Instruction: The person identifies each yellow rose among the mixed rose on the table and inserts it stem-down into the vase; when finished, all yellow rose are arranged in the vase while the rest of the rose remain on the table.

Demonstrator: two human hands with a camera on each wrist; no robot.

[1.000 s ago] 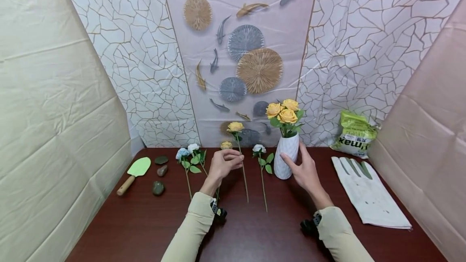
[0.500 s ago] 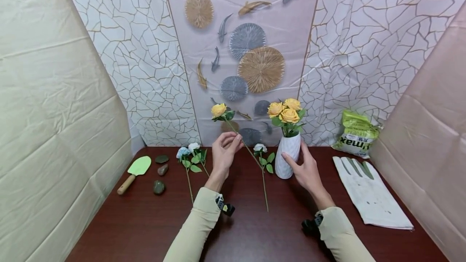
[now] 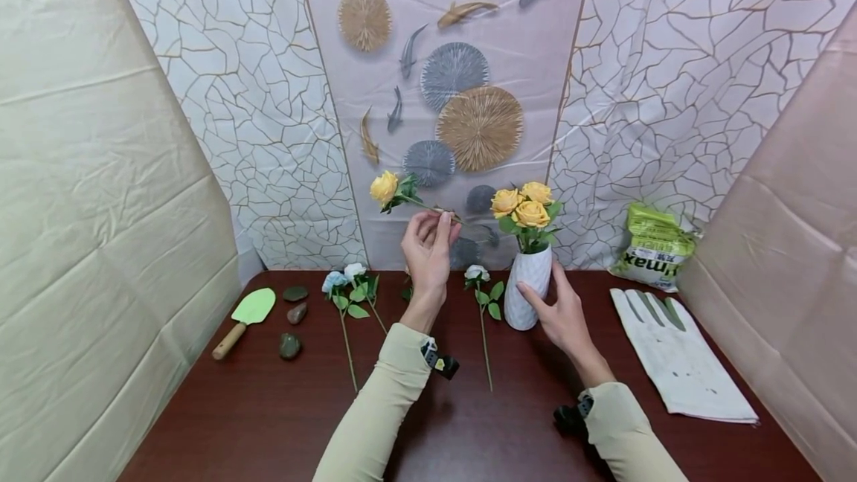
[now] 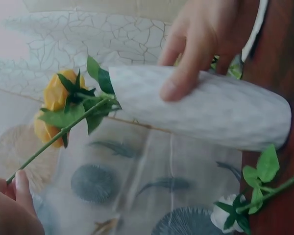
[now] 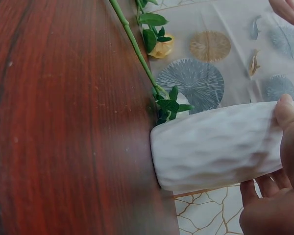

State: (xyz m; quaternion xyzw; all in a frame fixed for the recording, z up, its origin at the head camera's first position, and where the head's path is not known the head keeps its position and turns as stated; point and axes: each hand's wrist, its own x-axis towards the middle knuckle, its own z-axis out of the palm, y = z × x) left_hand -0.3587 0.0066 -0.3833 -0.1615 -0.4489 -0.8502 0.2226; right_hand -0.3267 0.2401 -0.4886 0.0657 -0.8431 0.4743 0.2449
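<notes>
My left hand [image 3: 428, 251] pinches the stem of a yellow artificial rose [image 3: 384, 188] above the table. Its bloom points left and the bare stem [image 4: 54, 139] points right, toward the vase. My right hand [image 3: 562, 315] grips a white textured vase [image 3: 525, 288] around its side, thumb in front. The vase stands upright and holds several yellow roses [image 3: 532, 213] with green leaves. In the left wrist view, the held stem overlaps the leaves at the vase's mouth; I cannot tell whether they touch. A white rose [image 3: 477, 274] lies between the hands, left of the vase.
A blue rose [image 3: 335, 281] and another white rose [image 3: 355, 271] lie left of my left arm. Another yellow rose [image 5: 161, 47] lies mostly behind that arm. Further left are a green trowel [image 3: 254, 307] and stones [image 3: 290, 346]. A glove [image 3: 676, 355] and green bag [image 3: 652, 248] are right.
My left hand has raised the yellow rose and turned it from upright to nearly level, its bloom swinging left. My right hand and the vase have stayed in place.
</notes>
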